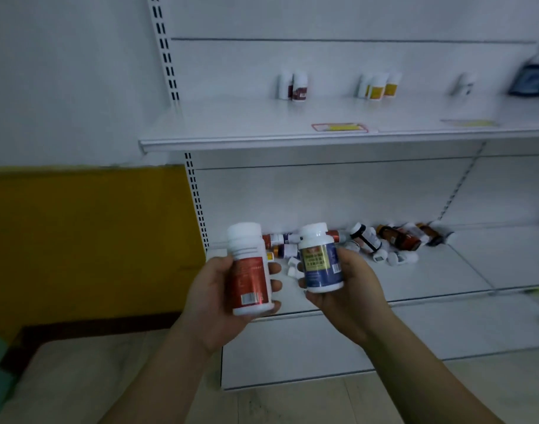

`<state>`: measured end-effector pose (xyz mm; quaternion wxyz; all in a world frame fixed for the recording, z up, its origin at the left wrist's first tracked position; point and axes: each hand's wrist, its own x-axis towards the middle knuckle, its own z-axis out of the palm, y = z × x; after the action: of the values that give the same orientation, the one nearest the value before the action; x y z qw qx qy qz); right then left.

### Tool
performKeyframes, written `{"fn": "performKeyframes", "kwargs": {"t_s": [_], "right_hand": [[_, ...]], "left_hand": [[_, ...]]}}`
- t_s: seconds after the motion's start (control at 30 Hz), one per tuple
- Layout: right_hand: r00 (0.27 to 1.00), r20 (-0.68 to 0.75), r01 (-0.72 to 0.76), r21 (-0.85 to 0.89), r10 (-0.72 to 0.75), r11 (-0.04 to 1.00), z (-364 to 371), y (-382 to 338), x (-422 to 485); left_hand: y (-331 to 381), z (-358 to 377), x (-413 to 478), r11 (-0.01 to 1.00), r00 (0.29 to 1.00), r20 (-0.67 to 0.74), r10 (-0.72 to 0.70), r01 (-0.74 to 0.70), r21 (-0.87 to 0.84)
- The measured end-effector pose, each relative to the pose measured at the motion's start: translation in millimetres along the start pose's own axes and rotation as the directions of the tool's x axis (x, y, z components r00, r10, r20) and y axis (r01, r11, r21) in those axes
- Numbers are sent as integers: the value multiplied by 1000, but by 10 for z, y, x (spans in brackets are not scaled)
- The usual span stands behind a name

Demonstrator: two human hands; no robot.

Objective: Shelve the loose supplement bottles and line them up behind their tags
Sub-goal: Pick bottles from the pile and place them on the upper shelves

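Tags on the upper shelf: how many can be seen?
2. One red-bordered tag lies near the front edge of the upper shelf; a second, blurred tag lies further right. More may sit beyond the frame's right edge.

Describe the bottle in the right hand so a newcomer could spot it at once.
Start at the white shelving, then drop to the two hands held before its lower shelf. The right hand grips the white-capped blue bottle. Its blue label with a gold band sets it apart from the red bottle in the left hand.
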<state>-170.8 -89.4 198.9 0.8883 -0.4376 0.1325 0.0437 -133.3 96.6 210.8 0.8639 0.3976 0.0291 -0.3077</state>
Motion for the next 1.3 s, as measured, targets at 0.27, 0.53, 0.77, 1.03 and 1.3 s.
{"fn": "performKeyframes", "kwargs": {"t_s": [0.27,0.53,0.77,1.03,1.3], "right_hand": [[951,7,309,-50,-309,950,-108,-854,-605],[871,-48,470,-206,-488,858,-1050,-1948,-1098],[794,-93,543,-334,-600,770,-2189,-2884,-1534],[693,-233,567,-408,-682,715,-3208,-3763,-1657],[594,-383,580,-405,-707,707,-3983,-4549,-1316]], "left_hand": [[-45,975,-53,923,956,207,208,-262,283],[-605,2436,353,983,940,328,92,-139,123],[-1455,3714,920,990,921,383,68,-108,85],[-2132,4874,1651,979,882,471,-30,-68,190],[-2533,5777,2666,964,815,561,-147,-9,266]]}}
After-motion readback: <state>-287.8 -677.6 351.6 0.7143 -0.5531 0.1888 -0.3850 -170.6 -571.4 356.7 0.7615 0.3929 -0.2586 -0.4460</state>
